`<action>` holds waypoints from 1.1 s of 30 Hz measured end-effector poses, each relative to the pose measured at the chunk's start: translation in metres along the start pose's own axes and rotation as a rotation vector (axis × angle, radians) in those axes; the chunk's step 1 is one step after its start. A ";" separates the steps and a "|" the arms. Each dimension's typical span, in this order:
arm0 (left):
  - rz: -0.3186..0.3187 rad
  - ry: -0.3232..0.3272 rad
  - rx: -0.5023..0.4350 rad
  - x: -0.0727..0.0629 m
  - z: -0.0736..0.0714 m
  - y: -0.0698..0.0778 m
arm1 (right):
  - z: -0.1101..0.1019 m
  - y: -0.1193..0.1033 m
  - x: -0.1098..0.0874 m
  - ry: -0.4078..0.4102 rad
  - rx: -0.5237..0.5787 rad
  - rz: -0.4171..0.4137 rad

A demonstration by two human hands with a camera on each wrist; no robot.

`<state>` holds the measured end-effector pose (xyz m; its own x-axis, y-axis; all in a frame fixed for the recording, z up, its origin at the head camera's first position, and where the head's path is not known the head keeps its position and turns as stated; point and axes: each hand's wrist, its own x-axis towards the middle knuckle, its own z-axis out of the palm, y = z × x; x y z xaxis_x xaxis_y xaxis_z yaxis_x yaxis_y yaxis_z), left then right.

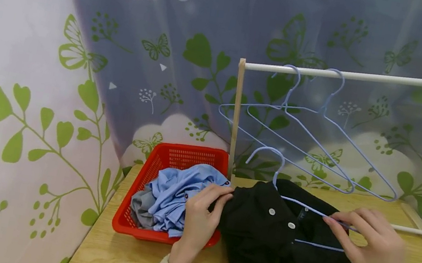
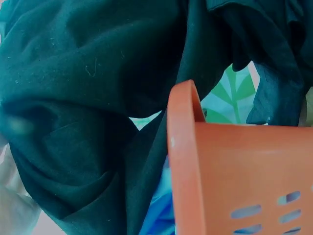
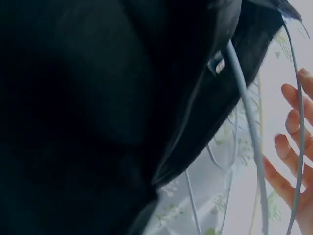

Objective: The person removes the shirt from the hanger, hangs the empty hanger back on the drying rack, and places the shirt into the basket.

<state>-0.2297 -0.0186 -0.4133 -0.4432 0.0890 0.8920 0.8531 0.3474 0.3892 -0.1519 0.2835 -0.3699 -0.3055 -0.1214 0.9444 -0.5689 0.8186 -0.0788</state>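
Observation:
A black garment [image 1: 256, 237] with white buttons, probably a shirt, is held over the wooden table in the head view. My left hand [image 1: 201, 213] pinches its left shoulder beside the basket. A light blue hanger [image 1: 279, 168] sits partly inside the garment, its hook rising above the collar. With thumb and fingers, my right hand [image 1: 373, 247] holds the hanger's right arm, outside the cloth. Black fabric [image 2: 98, 73] fills much of the left wrist view. In the right wrist view, the hanger's wire [image 3: 248, 112] passes in front of my right fingers [image 3: 288, 147].
A red plastic basket [image 1: 124, 210] with blue and grey clothes [image 1: 180, 191] stands left of the garment. Behind, two blue hangers [image 1: 302, 135] hang from a rack's white rail [image 1: 391, 81]. A wooden post [image 1: 236, 117] supports it. Patterned curtains back the table.

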 end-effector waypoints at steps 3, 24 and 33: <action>0.020 -0.013 0.011 -0.002 0.002 0.001 | 0.009 -0.007 0.002 0.004 -0.016 -0.038; 0.037 -0.070 -0.005 0.000 -0.003 -0.001 | -0.001 -0.003 0.010 0.194 -0.044 0.003; 0.064 -0.070 -0.037 0.004 -0.007 -0.004 | -0.032 0.003 0.012 0.193 -0.111 0.100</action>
<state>-0.2327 -0.0265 -0.4093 -0.4041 0.1756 0.8977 0.8895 0.3043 0.3409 -0.1331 0.3019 -0.3483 -0.1982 0.0646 0.9780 -0.4526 0.8791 -0.1497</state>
